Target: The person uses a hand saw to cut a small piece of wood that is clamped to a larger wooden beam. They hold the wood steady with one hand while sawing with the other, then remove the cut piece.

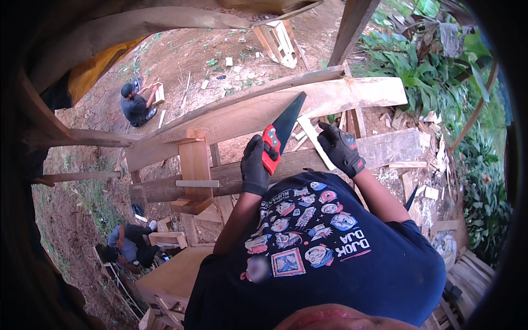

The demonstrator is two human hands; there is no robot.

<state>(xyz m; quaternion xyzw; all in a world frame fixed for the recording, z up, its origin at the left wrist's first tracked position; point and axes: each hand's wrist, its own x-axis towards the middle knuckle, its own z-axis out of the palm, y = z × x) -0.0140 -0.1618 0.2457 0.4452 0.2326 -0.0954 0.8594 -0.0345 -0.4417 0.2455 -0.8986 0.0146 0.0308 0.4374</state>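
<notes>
My left hand (256, 165), in a black glove, is closed round the red handle of a hand saw (286, 124). The dark blade slants up and right, and its tip lies over a thick, pale wooden board (236, 120). Just right of the saw, a narrow, pale wooden strip (315, 143) spans at a slant between that board and a darker beam nearer me. Beside the strip is my right hand (342, 151), also gloved, its fingers bent but apart. I see nothing in its grasp; whether it touches the strip is unclear.
A wooden block assembly (195, 162) straddles the board and the rough beam (385, 148) on the left. One person (136, 104) squats far left holding a wooden piece; another (132, 245) sits lower left near a wooden box (170, 275). Offcuts litter the ground at right.
</notes>
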